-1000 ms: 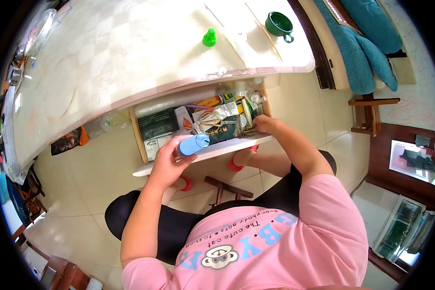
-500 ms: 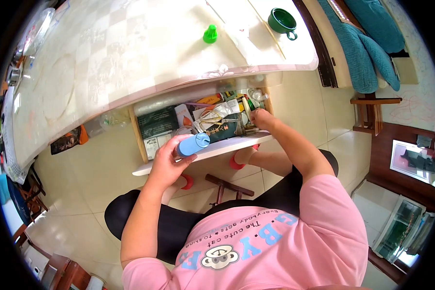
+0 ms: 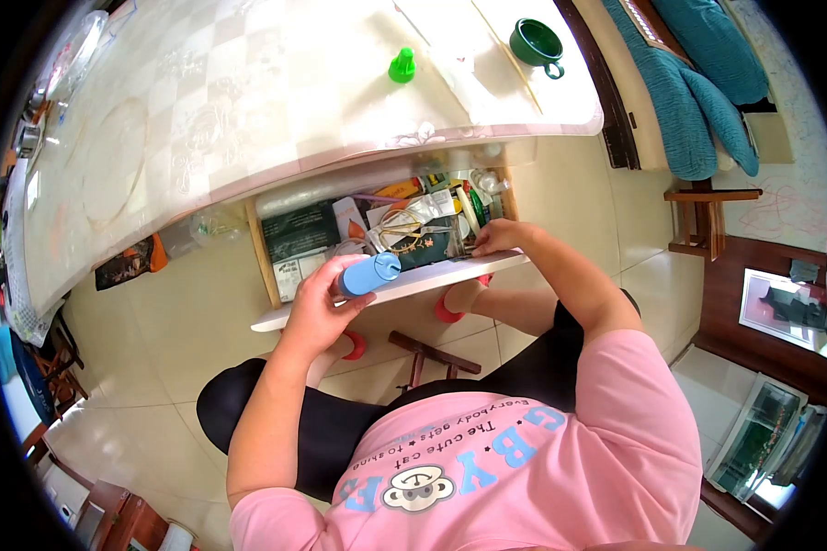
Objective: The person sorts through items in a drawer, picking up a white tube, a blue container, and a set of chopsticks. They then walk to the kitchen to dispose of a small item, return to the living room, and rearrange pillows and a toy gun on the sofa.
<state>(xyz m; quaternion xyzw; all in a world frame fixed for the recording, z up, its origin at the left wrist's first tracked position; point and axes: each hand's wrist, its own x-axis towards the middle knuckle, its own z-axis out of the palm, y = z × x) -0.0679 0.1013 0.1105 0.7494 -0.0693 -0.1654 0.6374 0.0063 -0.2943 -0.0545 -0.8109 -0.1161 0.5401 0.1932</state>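
My left hand (image 3: pixel 323 298) is wrapped around a blue cylindrical bottle (image 3: pixel 369 275), tilted in front of the open drawer (image 3: pixel 390 286). A small dark mark shows on its end. Inside the drawer's front right corner is my right hand (image 3: pixel 498 238), fingers bent down and close together among small items; what they hold, if anything, is hidden. Beside it lie a pale stick-like item (image 3: pixel 469 209) and a green item (image 3: pixel 478 204). Further left in the drawer are a coiled pale cable (image 3: pixel 397 223), papers, and a dark green box or book (image 3: pixel 299 231).
On the table (image 3: pixel 248 119) above the drawer stand a bright green cap-like piece (image 3: pixel 402 66) and a dark green cup (image 3: pixel 536 42), with a thin stick (image 3: pixel 505 53) between them. A wooden stool (image 3: pixel 432 354) is below the drawer. A blue-covered seat (image 3: pixel 675 101) is at the upper right.
My right hand has shifted slightly toward the drawer's front edge, uncovering more of the green item. My left hand stays in place with the blue bottle.
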